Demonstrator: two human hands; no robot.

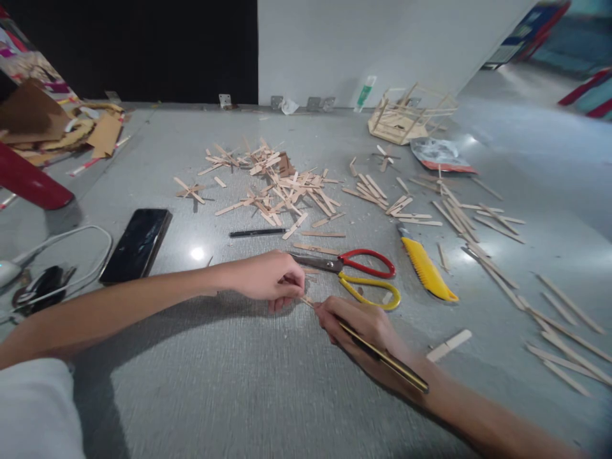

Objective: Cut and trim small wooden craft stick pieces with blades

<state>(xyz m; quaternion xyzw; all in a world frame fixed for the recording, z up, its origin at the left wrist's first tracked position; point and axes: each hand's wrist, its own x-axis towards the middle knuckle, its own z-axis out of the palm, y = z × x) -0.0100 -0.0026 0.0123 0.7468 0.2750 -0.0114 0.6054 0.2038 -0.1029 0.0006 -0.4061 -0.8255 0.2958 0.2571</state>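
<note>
My left hand (268,278) is closed, pinching one end of a short wooden craft stick (307,301). The other end is gripped between the fingertips of my right hand (356,322), just above the table. A black and gold pencil (387,362) also rests in my right hand, its back end pointing toward the wrist. Scissors (329,263) with one red and one yellow handle lie just beyond both hands. Further right is a yellow utility knife (423,266). A notched craft stick (449,345) lies beside my right forearm. My fingers partly hide the held stick.
A heap of craft sticks (287,182) covers the table's middle, with more scattered right. A black pen (257,233) lies before it. A phone (137,245) and white cable (86,229) sit left. A stick frame (406,121) and glue tube (365,94) stand by the wall.
</note>
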